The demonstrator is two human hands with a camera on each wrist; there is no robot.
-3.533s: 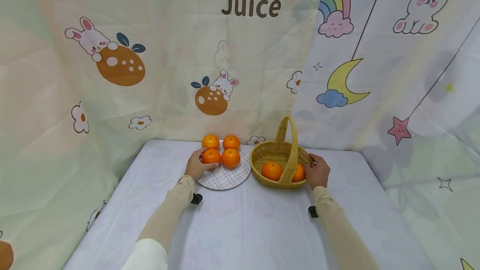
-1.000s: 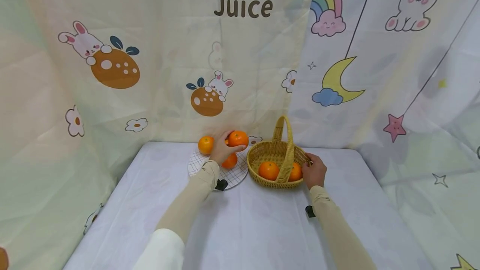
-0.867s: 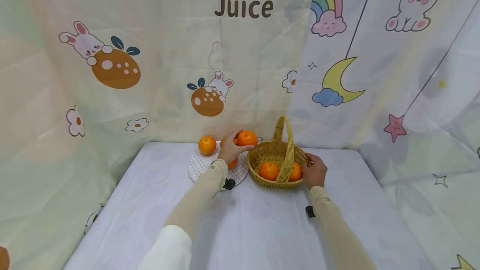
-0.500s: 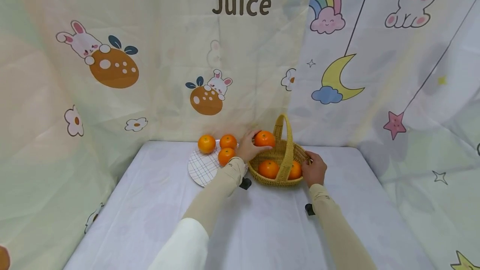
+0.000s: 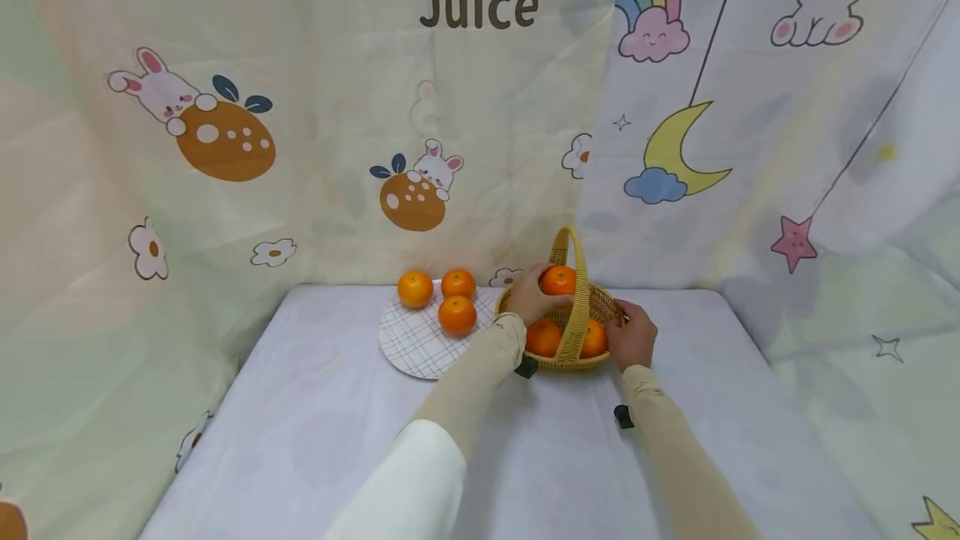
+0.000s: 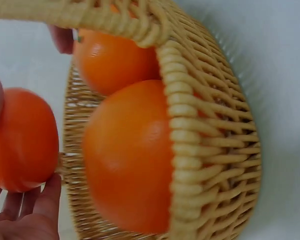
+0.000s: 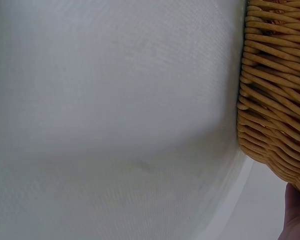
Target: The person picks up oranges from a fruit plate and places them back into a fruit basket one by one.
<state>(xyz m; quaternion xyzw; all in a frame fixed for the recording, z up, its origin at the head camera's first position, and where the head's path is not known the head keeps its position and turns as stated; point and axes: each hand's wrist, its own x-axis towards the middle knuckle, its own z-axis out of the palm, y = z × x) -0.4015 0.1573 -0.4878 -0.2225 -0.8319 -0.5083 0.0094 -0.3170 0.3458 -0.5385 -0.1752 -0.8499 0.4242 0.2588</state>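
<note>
Left hand [image 5: 529, 293] grips an orange [image 5: 558, 280] just above the basket [image 5: 607, 304]; right hand [image 5: 632, 338] holds the basket's rim. Likely next: lowering and letting go inside.

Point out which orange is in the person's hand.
The orange held by the left hand above the wicker basket. Three others lie on the checked plate; two rest inside the basket.

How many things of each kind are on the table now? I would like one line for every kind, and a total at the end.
Round orange fruits: 6 (three on the plate, two in the basket, one held in the left hand)
Woven yellow wicker basket with a handle: 1
Round white plate with a checked pattern: 1
Total: 8
</note>
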